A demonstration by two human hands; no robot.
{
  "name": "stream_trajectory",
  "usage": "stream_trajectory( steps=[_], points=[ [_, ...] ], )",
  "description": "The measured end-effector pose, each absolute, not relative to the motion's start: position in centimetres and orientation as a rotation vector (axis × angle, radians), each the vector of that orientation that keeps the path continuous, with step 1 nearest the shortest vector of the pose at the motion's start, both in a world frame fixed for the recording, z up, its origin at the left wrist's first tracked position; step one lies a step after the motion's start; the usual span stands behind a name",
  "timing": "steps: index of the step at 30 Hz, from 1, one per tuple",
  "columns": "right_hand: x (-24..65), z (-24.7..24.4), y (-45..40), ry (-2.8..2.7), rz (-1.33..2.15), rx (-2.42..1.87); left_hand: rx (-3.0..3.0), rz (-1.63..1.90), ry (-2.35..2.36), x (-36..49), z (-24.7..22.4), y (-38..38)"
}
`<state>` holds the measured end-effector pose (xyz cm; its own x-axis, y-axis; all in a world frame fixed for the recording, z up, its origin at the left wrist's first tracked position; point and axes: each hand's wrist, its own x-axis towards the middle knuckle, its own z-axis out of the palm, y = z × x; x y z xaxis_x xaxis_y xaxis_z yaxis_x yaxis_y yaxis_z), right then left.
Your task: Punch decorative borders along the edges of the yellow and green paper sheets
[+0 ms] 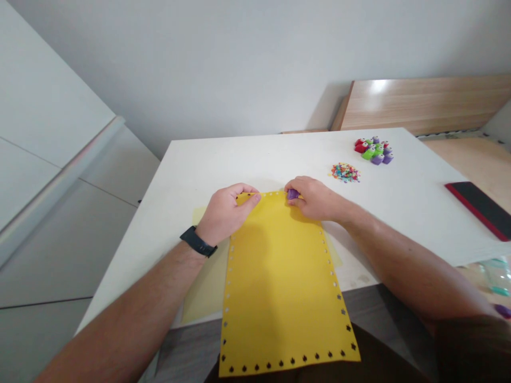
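A yellow sheet of paper (275, 276) with small shapes punched along its edges hangs partly over the front of the table. My left hand (229, 210) pinches its far edge near the left corner, thumb on top. Around a small purple craft punch (293, 194), my right hand (313, 198) is closed at the far edge, toward the right corner. The punch sits on that edge; whether it is pressed down I cannot tell. Under the sheet lies a paler yellow sheet (203, 290), showing on both sides.
On the white table (247, 159), a pile of colourful punched paper bits (345, 172) lies beyond my right hand. Behind it stand several red, green and purple craft punches (375, 150). A black and red case-like object (479, 208) lies at the right edge. White cabinets (59, 213) flank the left side.
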<state>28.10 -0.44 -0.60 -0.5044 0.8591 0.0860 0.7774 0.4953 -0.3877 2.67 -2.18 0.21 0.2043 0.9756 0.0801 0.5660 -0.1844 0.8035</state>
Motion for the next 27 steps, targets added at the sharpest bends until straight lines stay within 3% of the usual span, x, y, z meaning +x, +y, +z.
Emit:
stream_trajectory(
  steps=[27],
  points=[
    [29.6,0.8,0.1,-2.456,0.521,-1.47,1.958,0.828,1.499,2.4,0.2,-1.9]
  ],
)
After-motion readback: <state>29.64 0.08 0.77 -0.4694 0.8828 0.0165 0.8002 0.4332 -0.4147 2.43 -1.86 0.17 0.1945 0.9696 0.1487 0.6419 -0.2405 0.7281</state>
